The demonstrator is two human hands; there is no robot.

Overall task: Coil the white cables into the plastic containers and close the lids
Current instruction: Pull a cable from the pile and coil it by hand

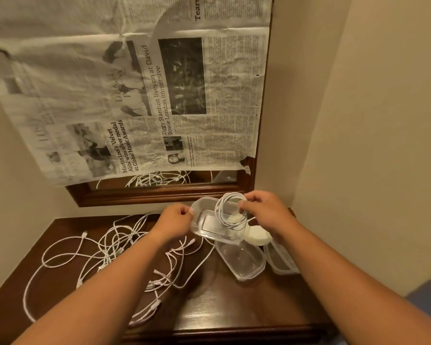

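So the right hand (261,210) is pinching a coiled white cable (230,210) over a clear rectangular plastic container (207,226), and the left hand (177,217) is gripping its rim. More loose white cables (105,247) are lying tangled on the dark wooden table (234,307).

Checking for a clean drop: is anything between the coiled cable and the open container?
Nothing visible. The right hand holds the coiled cable right over the open container, which the left hand grips by its rim.
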